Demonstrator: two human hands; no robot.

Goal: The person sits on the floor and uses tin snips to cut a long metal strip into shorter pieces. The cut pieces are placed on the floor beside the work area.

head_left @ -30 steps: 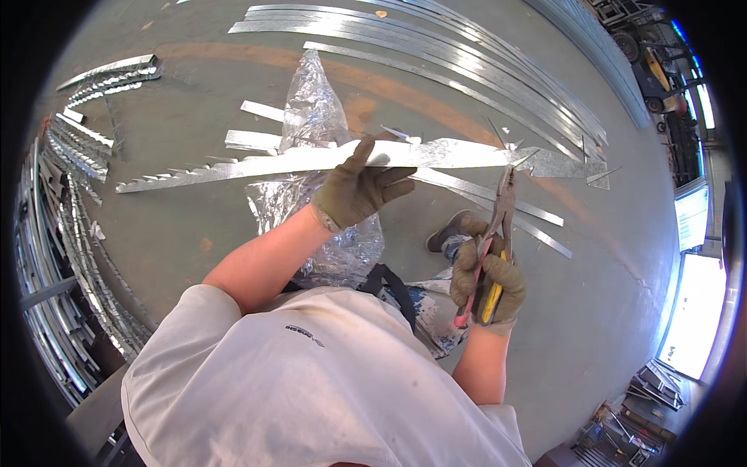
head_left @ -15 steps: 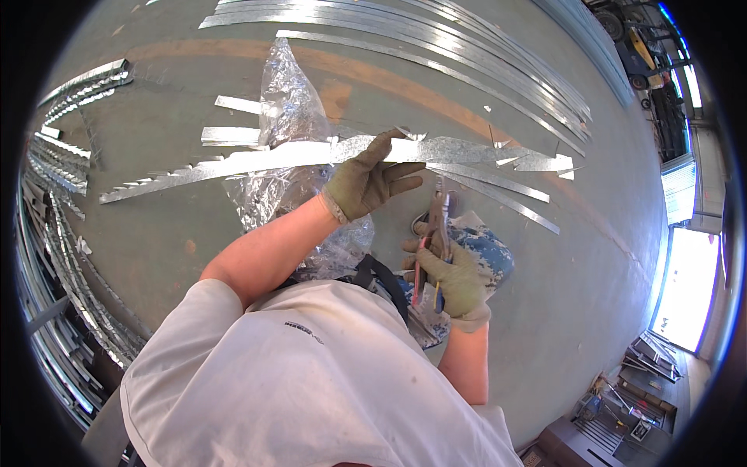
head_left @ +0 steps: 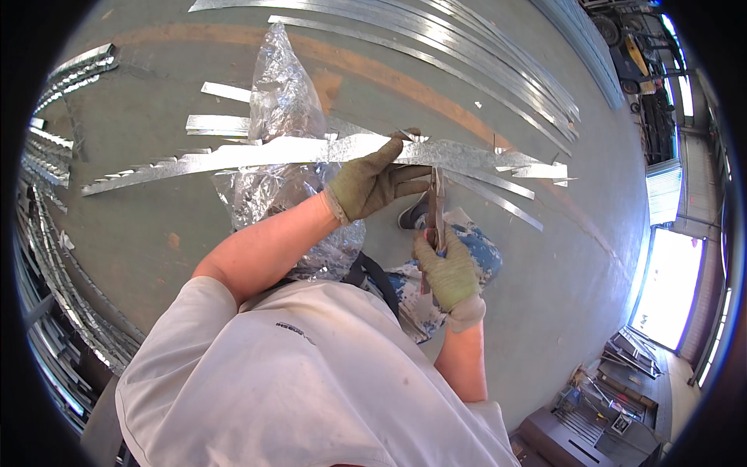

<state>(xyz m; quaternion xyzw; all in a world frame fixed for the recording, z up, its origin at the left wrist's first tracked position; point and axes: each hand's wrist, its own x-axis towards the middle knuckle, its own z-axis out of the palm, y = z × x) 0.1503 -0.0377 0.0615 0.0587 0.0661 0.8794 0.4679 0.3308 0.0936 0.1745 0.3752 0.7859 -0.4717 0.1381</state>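
My left hand (head_left: 364,185), in a greenish work glove, grips a long shiny sheet-metal strip (head_left: 284,152) near its middle, with the thumb over it. Small cut tabs stand along the strip's edges, mostly toward both ends. My right hand (head_left: 449,271), gloved likewise, is closed around the handles of tin snips (head_left: 437,204). The snips point away from me, and their jaws reach the strip's near edge just right of my left fingers. Whether the blades have metal between them is too small to tell. Clear plastic wrap (head_left: 284,93) bunches beneath the strip.
Long flat metal strips (head_left: 420,39) lie across the floor ahead. Shorter strips (head_left: 218,124) poke out beside the plastic. Notched metal lengths (head_left: 66,257) are piled at the left. A forklift (head_left: 629,62) stands far right, and a dark metal bench (head_left: 564,436) is at the lower right.
My right hand has moved the snips away from me, up to the strip's edge, and its fingers have drawn closer around the handles. The left hand keeps its hold on the strip.
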